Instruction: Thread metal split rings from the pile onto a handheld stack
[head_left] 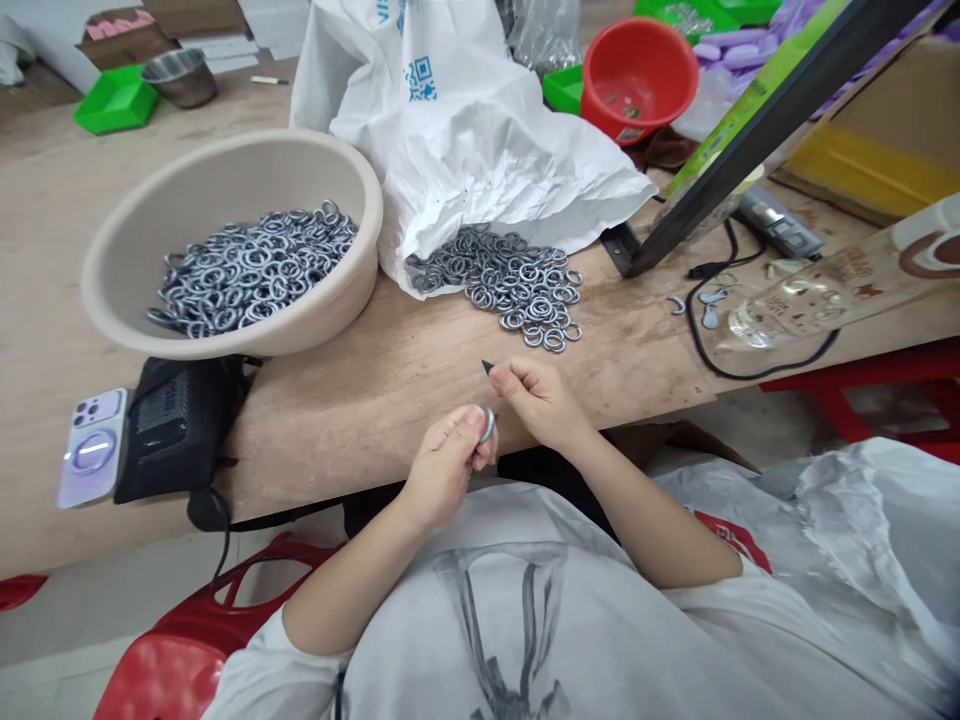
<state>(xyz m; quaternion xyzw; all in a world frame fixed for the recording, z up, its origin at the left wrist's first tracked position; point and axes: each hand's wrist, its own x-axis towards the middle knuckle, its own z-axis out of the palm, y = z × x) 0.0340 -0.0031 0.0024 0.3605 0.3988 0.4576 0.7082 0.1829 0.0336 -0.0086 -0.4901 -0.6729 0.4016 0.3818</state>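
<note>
Between the thumb and fingers of my left hand is a grey metal ring, held near the table's front edge. My right hand is closed in a pinch just right of it. A small dark pointed tip sticks out past the right thumb; the rest of that tool is hidden in the fist. Beyond the hands, a pile of loose rings spills from the mouth of a white woven sack. To the left, a beige basin holds many similar rings.
A black pouch and a phone lie at the left. On the right are a metal frame post, a clear bottle and a black cable. A red bowl stands behind; a red chair is below left.
</note>
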